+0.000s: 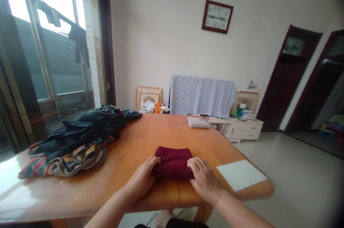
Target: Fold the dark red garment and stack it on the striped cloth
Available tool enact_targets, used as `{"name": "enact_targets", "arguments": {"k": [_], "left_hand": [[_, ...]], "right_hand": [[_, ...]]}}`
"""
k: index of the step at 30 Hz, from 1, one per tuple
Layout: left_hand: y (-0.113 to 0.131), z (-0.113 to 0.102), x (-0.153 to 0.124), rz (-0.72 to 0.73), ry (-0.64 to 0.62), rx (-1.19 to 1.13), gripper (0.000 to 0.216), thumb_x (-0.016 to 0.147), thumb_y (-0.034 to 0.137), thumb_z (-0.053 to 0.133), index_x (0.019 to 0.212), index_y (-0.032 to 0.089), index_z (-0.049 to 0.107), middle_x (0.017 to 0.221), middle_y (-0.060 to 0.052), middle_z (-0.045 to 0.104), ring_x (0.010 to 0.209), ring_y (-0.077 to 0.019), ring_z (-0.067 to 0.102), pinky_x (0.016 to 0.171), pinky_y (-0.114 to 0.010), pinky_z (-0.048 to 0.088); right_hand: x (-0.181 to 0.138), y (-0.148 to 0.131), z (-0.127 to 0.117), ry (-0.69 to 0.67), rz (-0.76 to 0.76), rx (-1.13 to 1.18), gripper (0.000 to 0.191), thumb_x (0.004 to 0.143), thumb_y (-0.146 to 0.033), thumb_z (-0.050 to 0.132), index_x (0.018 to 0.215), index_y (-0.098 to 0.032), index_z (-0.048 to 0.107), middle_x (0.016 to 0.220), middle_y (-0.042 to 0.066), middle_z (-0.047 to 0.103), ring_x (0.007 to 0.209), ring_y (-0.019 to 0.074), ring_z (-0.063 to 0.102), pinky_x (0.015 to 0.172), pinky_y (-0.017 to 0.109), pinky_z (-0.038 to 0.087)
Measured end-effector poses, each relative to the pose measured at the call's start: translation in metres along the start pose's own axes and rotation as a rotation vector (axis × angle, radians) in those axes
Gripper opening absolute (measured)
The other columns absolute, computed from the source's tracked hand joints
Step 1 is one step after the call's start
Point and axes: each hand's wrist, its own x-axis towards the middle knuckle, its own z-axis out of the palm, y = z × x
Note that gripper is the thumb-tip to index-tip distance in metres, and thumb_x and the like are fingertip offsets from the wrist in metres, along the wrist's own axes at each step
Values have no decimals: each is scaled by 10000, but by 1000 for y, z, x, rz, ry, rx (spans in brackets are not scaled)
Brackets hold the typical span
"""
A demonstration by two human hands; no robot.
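Note:
A dark red piece of cloth [174, 163], folded into a compact rectangle, is in front of me near the table's front edge. My left hand [145, 176] grips its left end, fingers curled over the side. At the right end my right hand [202, 176] holds it the same way, fingertips bent onto the fabric. Both thumbs are largely hidden. Further back on the table lies a folded striped cloth [198, 122], apart from both hands.
A heap of dark clothes [88, 127] with a colourful striped garment [77, 160] covers the table's left part. A white sheet [242, 175] lies at the right corner of the wooden table [150, 133]. Behind stand a cloth-covered object [201, 95] and a white cabinet [243, 130].

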Motion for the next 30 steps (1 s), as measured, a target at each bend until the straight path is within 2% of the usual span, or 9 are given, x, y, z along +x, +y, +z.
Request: {"name": "enact_targets", "arguments": {"k": [4,8,10,14,18,21,25,27,30], "left_hand": [[12,-10,-13,-50,-77,44,687,590,-29,441,1169,281,643,1369,-34,619,1307,-234,546,1137,-355,379],[9,-13,-17,-54,-48,17,586,688,16,445,1174,272,652,1312,-50,649,1243,-228,586,1084,-344,428],[1,-13,-15,-100,41,15,460,747,65,447,1118,251,644,1201,-55,684,1143,-219,628,1009,-333,469],[-17,-10,-2,-332,193,66,225,876,241,459,1024,224,628,991,-52,720,952,-225,672,845,-325,498],[-20,-4,17,-443,194,90,298,923,440,469,946,207,653,910,-75,732,914,-256,684,775,-324,488],[-14,2,31,-501,221,-41,327,902,452,496,980,182,661,918,-89,739,910,-255,692,745,-311,498],[-4,3,47,-558,217,-411,359,872,435,545,1090,164,631,963,-87,739,860,-212,694,690,-282,505],[-1,1,52,-576,181,-552,379,861,419,560,1140,167,609,954,-74,731,803,-183,683,640,-261,483],[-4,-2,56,-577,145,-655,408,839,450,598,1135,169,605,910,-57,720,748,-161,667,621,-250,463]], "right_hand": [[-11,-7,-18,-88,-27,55,594,641,-5,507,1185,-232,576,1320,78,612,1306,276,488,1148,489,357],[-20,-9,-37,-118,36,154,479,742,-92,537,1186,-256,614,1372,66,601,1352,275,468,1164,498,353],[-22,-7,-43,-78,135,233,359,819,-157,534,1147,-262,632,1328,75,630,1306,275,514,1125,485,399],[-17,5,-40,70,458,386,236,927,-302,460,1072,-248,638,1157,90,699,1121,261,629,996,417,491],[-8,17,-27,108,646,470,261,937,-413,444,956,-235,634,998,63,726,956,242,666,866,349,519],[1,17,-19,73,707,480,308,934,-474,439,888,-236,630,925,44,724,896,236,661,799,329,512],[14,10,-11,-71,751,470,390,930,-550,432,807,-231,619,837,42,713,826,235,654,725,317,494],[19,8,-6,-125,767,478,370,911,-552,474,831,-226,631,839,47,716,819,237,656,703,311,487],[21,9,5,-110,795,543,308,876,-506,537,904,-221,648,873,51,725,820,235,660,683,303,483]]}}
